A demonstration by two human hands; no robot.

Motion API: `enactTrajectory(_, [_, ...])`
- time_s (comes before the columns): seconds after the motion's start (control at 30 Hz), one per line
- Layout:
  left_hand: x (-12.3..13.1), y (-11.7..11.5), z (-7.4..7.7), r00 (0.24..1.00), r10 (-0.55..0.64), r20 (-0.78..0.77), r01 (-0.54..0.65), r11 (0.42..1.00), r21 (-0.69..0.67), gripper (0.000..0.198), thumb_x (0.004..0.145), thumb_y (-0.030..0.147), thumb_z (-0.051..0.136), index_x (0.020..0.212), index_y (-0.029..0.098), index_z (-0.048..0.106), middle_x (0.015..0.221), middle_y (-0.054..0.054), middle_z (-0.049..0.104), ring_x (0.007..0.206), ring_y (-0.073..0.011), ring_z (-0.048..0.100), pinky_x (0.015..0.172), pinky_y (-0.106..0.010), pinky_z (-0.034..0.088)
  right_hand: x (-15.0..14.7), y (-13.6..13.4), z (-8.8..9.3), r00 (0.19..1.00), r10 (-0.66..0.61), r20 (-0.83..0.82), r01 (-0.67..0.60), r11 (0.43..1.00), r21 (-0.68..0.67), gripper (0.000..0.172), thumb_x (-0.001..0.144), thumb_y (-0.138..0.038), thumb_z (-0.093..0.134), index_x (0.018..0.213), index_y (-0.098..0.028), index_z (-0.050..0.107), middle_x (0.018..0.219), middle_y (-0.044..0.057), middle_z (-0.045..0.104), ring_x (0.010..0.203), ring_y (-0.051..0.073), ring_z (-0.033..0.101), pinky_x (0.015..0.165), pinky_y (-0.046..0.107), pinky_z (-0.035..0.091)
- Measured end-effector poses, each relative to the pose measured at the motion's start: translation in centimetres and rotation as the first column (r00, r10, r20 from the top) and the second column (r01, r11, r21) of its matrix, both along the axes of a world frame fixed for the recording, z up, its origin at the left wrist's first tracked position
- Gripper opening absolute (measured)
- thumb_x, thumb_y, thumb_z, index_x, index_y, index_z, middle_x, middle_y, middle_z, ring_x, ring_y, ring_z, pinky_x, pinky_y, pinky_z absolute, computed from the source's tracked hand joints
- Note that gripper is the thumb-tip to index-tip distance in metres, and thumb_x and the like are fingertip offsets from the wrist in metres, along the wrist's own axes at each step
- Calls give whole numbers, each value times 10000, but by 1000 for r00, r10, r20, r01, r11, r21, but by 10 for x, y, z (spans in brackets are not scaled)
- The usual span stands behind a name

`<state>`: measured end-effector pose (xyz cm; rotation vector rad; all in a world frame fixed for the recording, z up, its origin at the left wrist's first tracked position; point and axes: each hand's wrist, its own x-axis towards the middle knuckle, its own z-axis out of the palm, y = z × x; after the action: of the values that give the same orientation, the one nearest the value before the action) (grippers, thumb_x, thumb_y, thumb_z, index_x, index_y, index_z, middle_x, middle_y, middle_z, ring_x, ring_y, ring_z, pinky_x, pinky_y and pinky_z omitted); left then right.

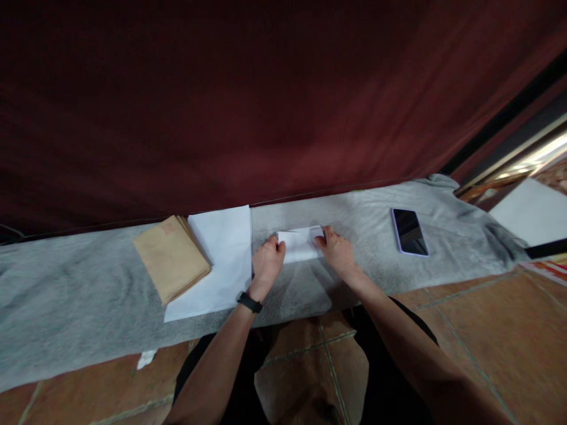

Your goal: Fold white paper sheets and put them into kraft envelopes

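A folded sheet of white paper (301, 245) lies between my hands, low over the grey cloth. My left hand (268, 258) grips its left end, thumb on top and fingers curled. At the other end, my right hand (336, 251) pinches the paper with thumb and fingers; some fingertips are hidden. Left of my hands, white paper sheets (225, 260) lie flat on the cloth. A stack of brown envelopes (172, 257) rests partly on top of those sheets, turned at an angle.
A phone (410, 232) with a purple edge lies on the grey cloth (88, 301) to the right. Dark red fabric (266, 106) rises behind. Below are floor tiles (487, 330) with a white scrap (146, 358). A white panel (534, 212) stands at far right.
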<state>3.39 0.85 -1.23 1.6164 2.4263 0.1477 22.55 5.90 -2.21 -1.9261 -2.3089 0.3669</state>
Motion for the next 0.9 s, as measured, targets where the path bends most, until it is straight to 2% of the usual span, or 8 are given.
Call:
enactTrajectory(0.23, [2,4,-4,999,36,-9,-35,999,38,356,1016,394,422,1137,182,681,962,-130,777,898,-264,738,740,-327,499,-7,3,-6,1000,-19,20,18,999,49,345,1051,-412,431,1283,-175,526,1090,156,722,901,254,717,764,318,496])
enactTrajectory(0.4, [4,6,-8,999,44,-30,-43,998,35,370,1020,383,411,1158,166,676,964,-151,773,929,-283,738,773,-349,512,-7,3,-3,1000,12,-11,-10,988,155,350,1051,-346,414,1299,-142,554,1180,180,674,1067,297,651,915,387,481])
enactTrajectory(0.5, [6,6,-6,998,42,-35,-41,999,30,368,1020,384,415,1155,162,676,955,-154,772,936,-287,740,785,-355,519,-10,-1,-3,988,144,-53,-127,963,238,409,1052,-338,402,1369,-124,544,1336,203,612,1219,326,569,1024,446,441])
enactTrajectory(0.67, [8,5,-4,999,38,-29,-37,998,42,368,1023,359,412,1203,154,659,967,-160,769,926,-283,743,781,-354,527,-18,-24,-18,902,416,-118,-375,888,266,511,1070,-362,334,1515,-139,447,1576,147,455,1430,279,431,1176,455,351])
enactTrajectory(0.77, [9,5,-3,999,32,-29,-31,999,45,375,1023,346,406,1226,148,652,966,-167,768,923,-292,744,766,-357,530,-18,-38,-28,876,479,-56,-450,853,264,550,1070,-410,339,1574,-191,374,1647,101,349,1503,282,338,1228,497,274])
enactTrajectory(0.9, [11,4,-1,998,29,-52,-27,999,40,382,1023,333,391,1226,135,647,951,-176,767,912,-305,748,752,-361,531,-11,-46,-37,874,485,3,-470,845,255,568,1066,-430,376,1588,-209,347,1658,100,317,1522,276,310,1246,504,238])
